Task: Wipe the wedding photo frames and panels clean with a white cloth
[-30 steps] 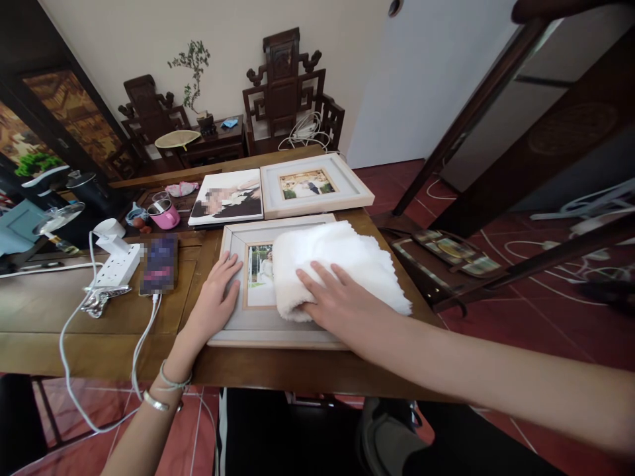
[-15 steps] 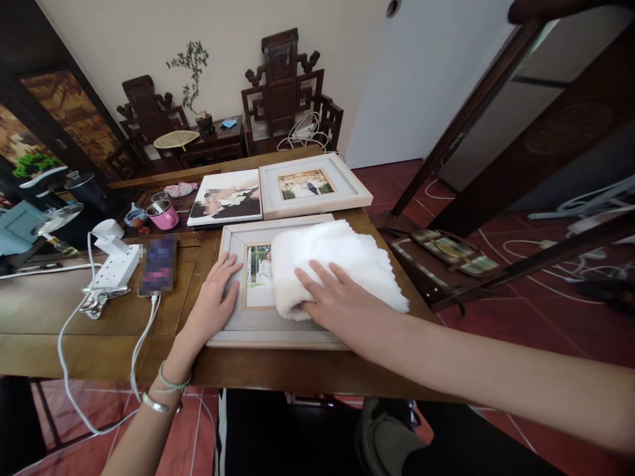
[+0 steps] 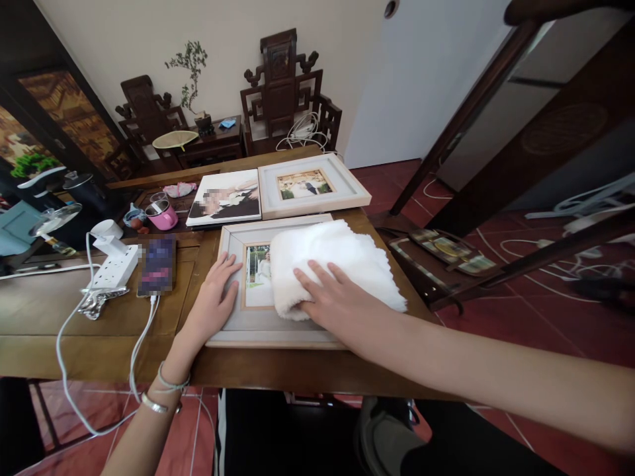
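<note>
My right hand [image 3: 333,301] lies flat and open on the white towel [image 3: 337,264], which covers the near picture frame [image 3: 258,327] on the table [image 3: 59,324]; my left hand [image 3: 213,304], fingers spread, presses the frame's left edge.

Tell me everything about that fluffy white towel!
The towel is white, thick and fluffy, like soft terry cloth. It looks folded into a rumpled pad with a wavy far-right edge. It lies flat across the right part of the nearest frame, hiding most of the photo and the frame's right side. The right hand lies flat on its near edge, fingers spread. The left hand rests on the frame beside it, not touching it.
</note>
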